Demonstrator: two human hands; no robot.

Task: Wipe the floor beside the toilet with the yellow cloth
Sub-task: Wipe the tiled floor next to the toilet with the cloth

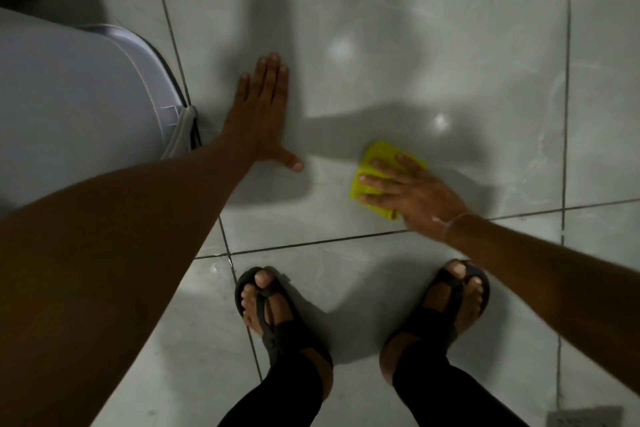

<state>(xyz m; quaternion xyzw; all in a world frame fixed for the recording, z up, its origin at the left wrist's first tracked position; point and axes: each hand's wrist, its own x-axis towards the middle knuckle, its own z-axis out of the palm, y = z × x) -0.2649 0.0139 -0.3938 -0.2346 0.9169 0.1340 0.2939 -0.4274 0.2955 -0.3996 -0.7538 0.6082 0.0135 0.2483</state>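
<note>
We press our right hand (412,196) flat, fingers spread, on the folded yellow cloth (377,170), pinning it to the glossy grey tiled floor (415,62). Our left hand (263,114) lies open, palm down (empty), well apart from the cloth, with the white toilet (79,97) just beside its wrist.

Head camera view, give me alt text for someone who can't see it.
A right hand presses a folded yellow cloth flat on grey floor tiles, while the left hand braces palm-down beside a white toilet. Two sandalled feet stand below.
</note>
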